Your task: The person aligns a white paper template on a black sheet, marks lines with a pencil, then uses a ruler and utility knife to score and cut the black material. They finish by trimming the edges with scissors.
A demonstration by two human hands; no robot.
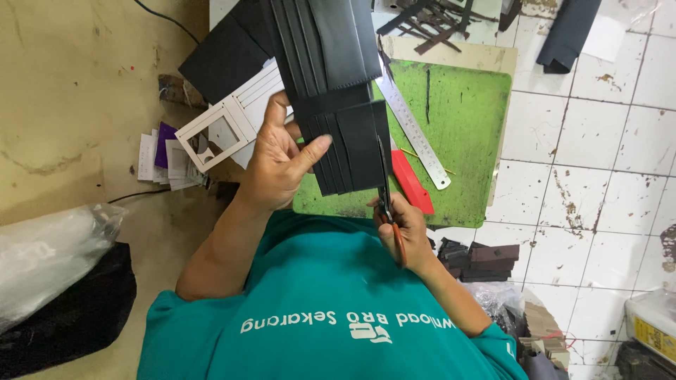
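The left hand (278, 165) is clamped on a black layered leather piece (348, 144), thumb pressed flat on its stepped pocket edges, fingers behind. The right hand (405, 229) is closed round the orange handles of a pair of scissors (386, 190), whose dark blades run up along the right edge of that piece. The hands sit close together but do not touch, the left one higher.

Just right of the scissors lies a red utility knife (414, 183), and above it a steel ruler (412, 119) slants across a green cutting mat (465, 112), scuffed and scored. The leather piece covers the mat's left part. Beyond the left hand a white card template (225, 127) with cut-out windows rests by a flat black sheet (225, 60). Further left are small paper slips (165, 158), one of them purple.

Below the right hand is a stack of dark cut pieces (486, 260). Black offcut strips (436, 21) lie at the far end of the worktop. The floor on the right is white tile (598, 141), stained and chipped; on the left the surface is plain tan, possibly concrete, with a clear plastic bag (49, 253) lying on it.
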